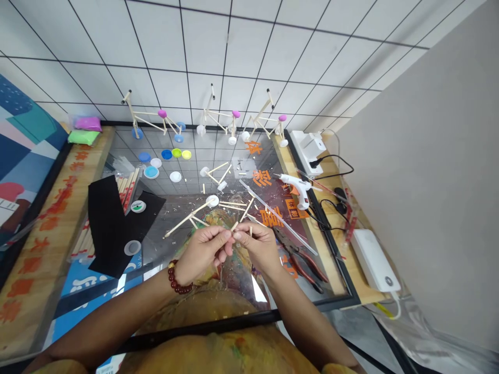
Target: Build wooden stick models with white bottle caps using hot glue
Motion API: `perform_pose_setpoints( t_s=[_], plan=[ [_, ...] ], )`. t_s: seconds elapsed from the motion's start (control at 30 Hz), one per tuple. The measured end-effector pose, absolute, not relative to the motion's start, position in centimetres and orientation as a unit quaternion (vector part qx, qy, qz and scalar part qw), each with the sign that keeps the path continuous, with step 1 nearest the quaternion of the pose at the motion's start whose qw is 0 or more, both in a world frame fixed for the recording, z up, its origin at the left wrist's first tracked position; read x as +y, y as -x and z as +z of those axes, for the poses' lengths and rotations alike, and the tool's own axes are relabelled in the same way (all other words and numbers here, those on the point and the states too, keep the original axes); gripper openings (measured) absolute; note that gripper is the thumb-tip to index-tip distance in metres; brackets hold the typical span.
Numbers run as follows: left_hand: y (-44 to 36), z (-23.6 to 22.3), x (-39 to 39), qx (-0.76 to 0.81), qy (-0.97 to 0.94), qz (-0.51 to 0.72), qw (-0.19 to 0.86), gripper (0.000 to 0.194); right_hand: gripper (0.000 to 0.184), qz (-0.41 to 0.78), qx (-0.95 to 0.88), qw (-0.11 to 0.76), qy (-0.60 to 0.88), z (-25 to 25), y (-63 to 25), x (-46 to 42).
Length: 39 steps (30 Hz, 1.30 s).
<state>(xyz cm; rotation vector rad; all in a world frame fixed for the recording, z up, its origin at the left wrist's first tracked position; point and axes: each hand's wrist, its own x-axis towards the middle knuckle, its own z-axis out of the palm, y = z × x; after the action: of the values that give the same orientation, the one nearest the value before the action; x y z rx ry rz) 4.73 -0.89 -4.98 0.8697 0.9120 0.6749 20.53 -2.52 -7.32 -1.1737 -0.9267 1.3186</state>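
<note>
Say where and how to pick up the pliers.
I'd take the pliers by both handles, right hand coming from above at the near right side. They lie flat, jaws pointing away, handles slightly spread towards the person, so a palm should close over both.

Lower end of the small stick (234,226), hidden (apparently behind the fingers (221,239)).

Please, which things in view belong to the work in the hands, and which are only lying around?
Probably in the work:
- held sticks
- stick frame with white cap
- glue gun
- pliers

Probably just lying about:
- black cloth
- green packet
- long white box
</note>
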Motion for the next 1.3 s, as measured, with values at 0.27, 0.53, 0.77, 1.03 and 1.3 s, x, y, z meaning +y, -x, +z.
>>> perform_pose_setpoints(
  t_s=[0.27,0.53,0.77,1.03,1.3],
  plan=[
    [-5.1,-4.9,-1.2,0.415,-0.382,0.303,0.768,0.043,0.027,0.538,-0.476,0.508,0.476,-6.6,-20.9,-2.9],
    [-5.2,-4.8,-1.6,0.363,-0.218,0.233,0.876,0.048,0.022,0.440,-0.558,0.498,0.496,-6.2,-20.7,-3.1],
    [-5.5,-4.8,-1.7,0.363,-0.202,0.260,0.872,0.046,0.029,0.464,-0.511,0.509,0.515,-6.2,-20.7,-3.2],
    [-5.6,-4.6,-1.7,0.420,-0.311,0.310,0.795,0.046,0.022,0.453,-0.560,0.490,0.491,-5.4,-21.3,-2.9],
    [-5.4,-5.0,-1.9,0.445,-0.399,0.299,0.744,0.049,0.023,0.414,-0.578,0.483,0.511,-5.6,-20.9,-3.1]
  ],
)
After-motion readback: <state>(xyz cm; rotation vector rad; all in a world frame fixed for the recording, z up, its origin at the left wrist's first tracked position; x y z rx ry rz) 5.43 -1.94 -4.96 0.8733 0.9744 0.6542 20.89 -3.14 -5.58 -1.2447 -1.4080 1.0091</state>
